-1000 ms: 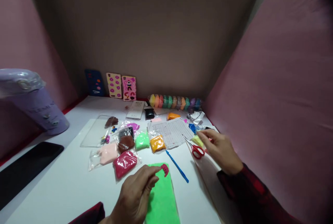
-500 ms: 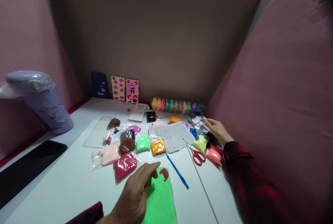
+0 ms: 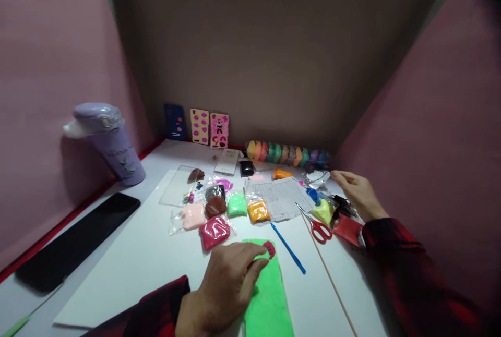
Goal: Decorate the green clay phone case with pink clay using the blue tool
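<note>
My left hand (image 3: 230,279) hovers over a bright green clay-covered slab (image 3: 268,298). Its fingers are curled, with thumb and index tips a little apart. The index tip is at the left edge of a small crimson clay piece (image 3: 270,250) on the slab's upper end; whether they touch is unclear. At the right, my right hand (image 3: 358,193) pinches the edge of a crinkled, shiny plastic wrapper (image 3: 316,178). Below that hand lie a yellow clay packet (image 3: 323,212), a coral-red clay packet (image 3: 347,230) and red-handled scissors (image 3: 321,232).
A blue modelling tool (image 3: 288,248) and a thin wooden stick (image 3: 331,277) lie right of the slab. Clay packets, including a crimson one (image 3: 215,232), surround a paper sheet (image 3: 276,199). Decorated phone cases (image 3: 200,126) lean at the back. A purple bottle (image 3: 117,144) and black phone (image 3: 78,243) are left.
The view has swung left, so everything sits farther right. My left thumb now shows beside the index finger, close to the crimson piece. My right hand stays at the wrapper.
</note>
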The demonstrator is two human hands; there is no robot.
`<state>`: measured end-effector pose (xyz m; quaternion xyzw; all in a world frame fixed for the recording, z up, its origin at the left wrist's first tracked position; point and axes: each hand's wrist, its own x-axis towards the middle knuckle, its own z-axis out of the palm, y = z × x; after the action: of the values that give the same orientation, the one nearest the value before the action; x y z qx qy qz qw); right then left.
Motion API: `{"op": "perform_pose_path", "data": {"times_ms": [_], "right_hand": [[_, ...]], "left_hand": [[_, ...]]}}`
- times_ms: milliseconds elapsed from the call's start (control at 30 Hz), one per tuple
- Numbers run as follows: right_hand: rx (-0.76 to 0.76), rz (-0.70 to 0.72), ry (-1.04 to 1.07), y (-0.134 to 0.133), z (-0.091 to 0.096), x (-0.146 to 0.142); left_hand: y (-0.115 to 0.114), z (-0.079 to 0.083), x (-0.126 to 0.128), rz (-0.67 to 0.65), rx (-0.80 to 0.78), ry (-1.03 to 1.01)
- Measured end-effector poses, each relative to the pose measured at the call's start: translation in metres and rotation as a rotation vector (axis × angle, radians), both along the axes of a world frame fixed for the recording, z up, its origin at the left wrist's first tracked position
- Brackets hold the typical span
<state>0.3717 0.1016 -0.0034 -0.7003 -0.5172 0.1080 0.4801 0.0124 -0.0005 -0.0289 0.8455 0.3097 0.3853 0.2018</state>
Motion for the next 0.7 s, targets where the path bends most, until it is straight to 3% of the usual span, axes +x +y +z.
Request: {"op": "perform_pose_path", "data": {"times_ms": [67,133,233,367,433,567,700], "right_hand": [[-0.001,0.018,-0.014,-0.008,0.005,-0.009],[-0.014,0.065,-0.026,-0.018,0.01,-0.021],[-0.029,0.146,-0.04,-0.037,0.016,-0.046],[-0.02,0.255,-0.056,-0.063,0.017,-0.08],[-0.013,0.314,-0.089,-0.074,0.015,-0.092],[0.047,0.377,-0.096,-0.089,0.007,-0.106],[0.134,0.382,-0.111,-0.095,-0.001,-0.107]], "left_hand": [[0.009,0.004,-0.006,0.055,0.01,0.044],[0.022,0.011,-0.015,0.214,0.031,0.081],[0.039,0.024,-0.027,0.322,-0.119,-0.052],[0.043,0.04,-0.033,0.175,-0.78,-0.563],[0.041,0.043,-0.032,0.081,-1.021,-0.767],[0.04,0.043,-0.028,-0.012,-1.215,-0.96],[0.043,0.046,-0.025,0.026,-1.262,-0.95]]}}
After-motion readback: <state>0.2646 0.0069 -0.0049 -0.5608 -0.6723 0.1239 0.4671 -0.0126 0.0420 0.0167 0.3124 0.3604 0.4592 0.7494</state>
